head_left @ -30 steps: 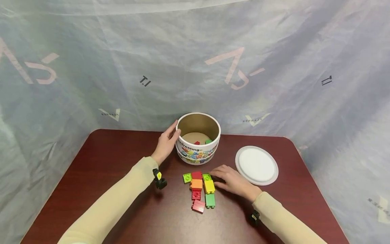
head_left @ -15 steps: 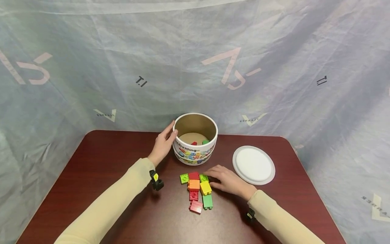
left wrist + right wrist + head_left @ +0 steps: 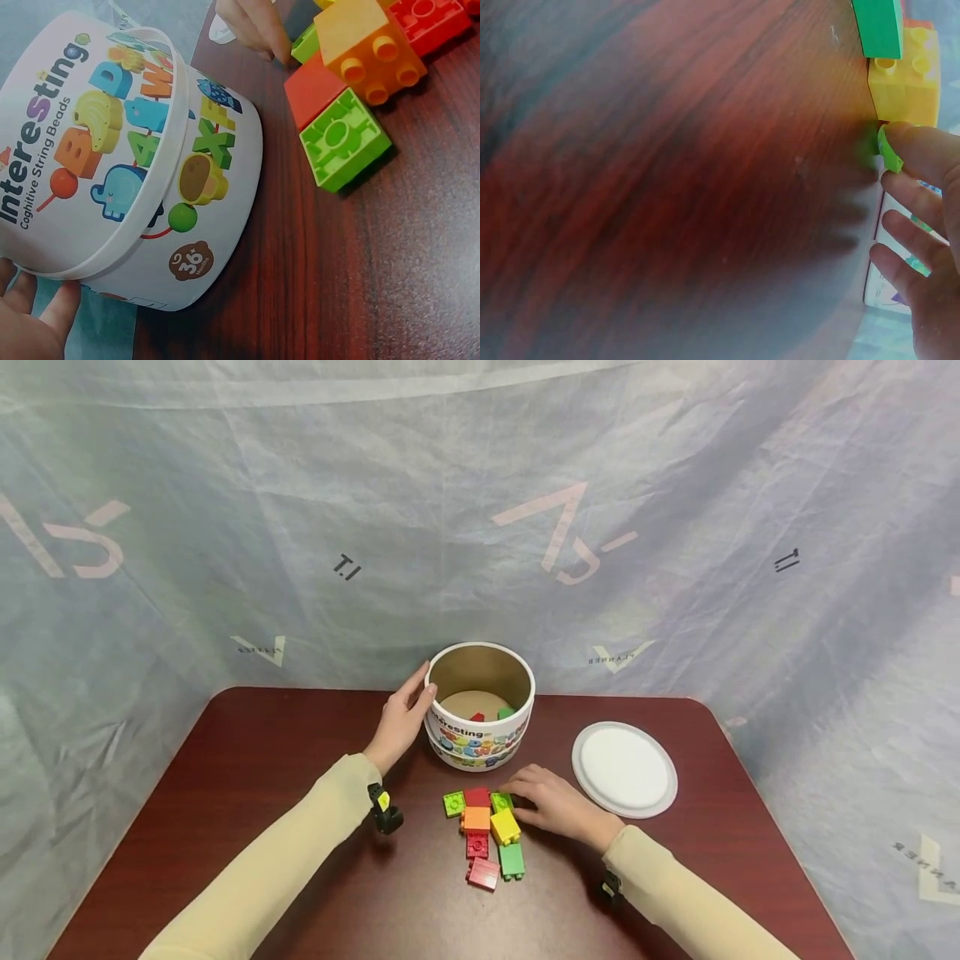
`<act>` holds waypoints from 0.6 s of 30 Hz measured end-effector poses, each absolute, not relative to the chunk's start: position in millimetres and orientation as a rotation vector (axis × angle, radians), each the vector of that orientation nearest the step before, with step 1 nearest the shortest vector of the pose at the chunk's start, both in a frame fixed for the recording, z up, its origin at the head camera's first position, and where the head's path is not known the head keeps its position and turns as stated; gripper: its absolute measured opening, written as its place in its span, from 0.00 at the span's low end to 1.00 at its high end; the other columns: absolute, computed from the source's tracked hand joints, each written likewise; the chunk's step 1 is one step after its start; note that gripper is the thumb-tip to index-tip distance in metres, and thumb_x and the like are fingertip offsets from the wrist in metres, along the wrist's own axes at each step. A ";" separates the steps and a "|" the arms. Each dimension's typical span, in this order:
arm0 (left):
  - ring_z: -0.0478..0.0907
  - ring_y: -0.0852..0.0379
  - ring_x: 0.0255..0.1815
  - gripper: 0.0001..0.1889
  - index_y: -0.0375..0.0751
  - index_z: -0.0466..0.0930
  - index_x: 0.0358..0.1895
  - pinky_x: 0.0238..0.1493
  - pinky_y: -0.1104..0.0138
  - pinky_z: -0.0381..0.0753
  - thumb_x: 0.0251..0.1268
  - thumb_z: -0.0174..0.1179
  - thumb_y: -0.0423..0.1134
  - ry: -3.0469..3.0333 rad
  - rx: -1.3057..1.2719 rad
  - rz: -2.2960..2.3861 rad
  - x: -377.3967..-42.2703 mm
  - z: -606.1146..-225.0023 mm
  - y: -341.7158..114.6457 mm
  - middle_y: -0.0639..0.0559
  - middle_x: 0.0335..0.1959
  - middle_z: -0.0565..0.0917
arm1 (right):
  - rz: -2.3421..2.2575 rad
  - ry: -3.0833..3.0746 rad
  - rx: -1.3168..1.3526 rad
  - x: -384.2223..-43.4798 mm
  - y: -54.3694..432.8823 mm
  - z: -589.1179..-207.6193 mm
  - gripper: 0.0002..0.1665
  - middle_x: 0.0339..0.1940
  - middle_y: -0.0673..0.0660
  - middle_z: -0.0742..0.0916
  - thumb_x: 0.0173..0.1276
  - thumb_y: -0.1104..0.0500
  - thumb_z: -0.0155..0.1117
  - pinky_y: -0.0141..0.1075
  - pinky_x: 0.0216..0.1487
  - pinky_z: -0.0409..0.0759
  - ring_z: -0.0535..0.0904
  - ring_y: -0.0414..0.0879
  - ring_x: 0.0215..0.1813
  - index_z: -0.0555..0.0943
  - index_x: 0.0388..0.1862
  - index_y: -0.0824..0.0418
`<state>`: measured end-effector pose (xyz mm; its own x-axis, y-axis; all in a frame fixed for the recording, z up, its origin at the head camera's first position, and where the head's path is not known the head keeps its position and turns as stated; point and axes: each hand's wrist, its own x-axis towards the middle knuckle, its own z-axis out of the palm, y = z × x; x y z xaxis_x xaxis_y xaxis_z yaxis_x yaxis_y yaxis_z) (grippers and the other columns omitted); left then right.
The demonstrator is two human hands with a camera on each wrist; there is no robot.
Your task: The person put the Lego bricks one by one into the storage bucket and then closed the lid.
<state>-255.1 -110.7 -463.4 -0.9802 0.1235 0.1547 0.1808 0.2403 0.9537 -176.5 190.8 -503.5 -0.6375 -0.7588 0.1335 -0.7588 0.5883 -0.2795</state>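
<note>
A white bucket (image 3: pixel 480 739) with printed pictures stands upright at the table's far side, a few bricks inside. My left hand (image 3: pixel 397 727) rests against its left outer wall, fingers stretched, thumb by the rim. In the left wrist view its fingertips (image 3: pixel 64 304) touch the wall. My right hand (image 3: pixel 558 802) pinches a lime green toy brick (image 3: pixel 502 802) between thumb and index finger, the other fingers spread. Against that brick lies a yellow brick (image 3: pixel 506 827). Close by are an orange brick (image 3: pixel 476 820), a green brick (image 3: pixel 512 860) and a second lime green brick (image 3: pixel 343 141).
Several red bricks, such as one red brick (image 3: pixel 483 873), lie in the same cluster. A round white lid (image 3: pixel 625 769) lies flat right of the bucket. The dark red table (image 3: pixel 300 860) ends at a hanging grey sheet (image 3: pixel 420 527).
The yellow brick has turned slightly beside the right hand, and more of the lime green brick shows. The left hand keeps its place on the bucket. The head view has shifted a little.
</note>
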 end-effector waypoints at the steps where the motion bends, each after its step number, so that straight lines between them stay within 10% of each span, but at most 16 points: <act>1: 0.62 0.48 0.80 0.31 0.53 0.58 0.84 0.79 0.54 0.64 0.84 0.52 0.50 -2.434 -0.301 -1.887 -254.8 -463.4 -111.0 0.52 0.83 0.60 | 0.487 -2.796 1.335 -176.5 190.6 -504.2 0.21 0.51 0.51 0.87 0.71 0.57 0.73 0.41 0.59 0.81 0.78 0.46 0.55 0.86 0.60 0.58; 18: 0.62 0.48 0.81 0.31 0.52 0.59 0.84 0.80 0.54 0.64 0.83 0.54 0.48 -2.418 -0.299 -1.918 -255.1 -461.8 -110.9 0.50 0.83 0.62 | 0.650 -2.755 1.191 -180.0 211.9 -479.4 0.17 0.46 0.52 0.87 0.66 0.59 0.78 0.45 0.56 0.83 0.80 0.47 0.53 0.88 0.53 0.59</act>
